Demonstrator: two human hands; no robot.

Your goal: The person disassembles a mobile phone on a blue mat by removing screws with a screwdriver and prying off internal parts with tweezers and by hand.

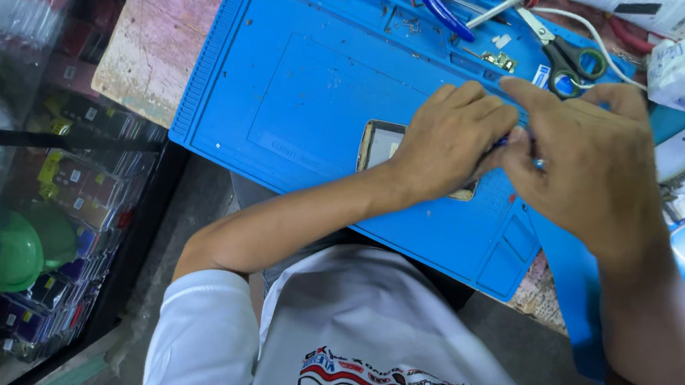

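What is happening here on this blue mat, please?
A person works over a blue repair mat. The left hand rests on a small flat device lying on the mat. The right hand pinches a thin blue-tipped tool beside it. Scissors and tweezers lie at the far edge.

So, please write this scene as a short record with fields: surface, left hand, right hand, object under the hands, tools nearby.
surface: blue work mat on a worn table
left hand: left hand rests over a small flat device, fingers curled
right hand: right hand meets the left, pinching a thin blue-tipped tool; mostly hidden
object under the hands: flat device with a pale frame, partly covered
tools nearby: scissors, blue-handled pliers, white cable at the mat's far edge
left side: glass case of small packaged goods
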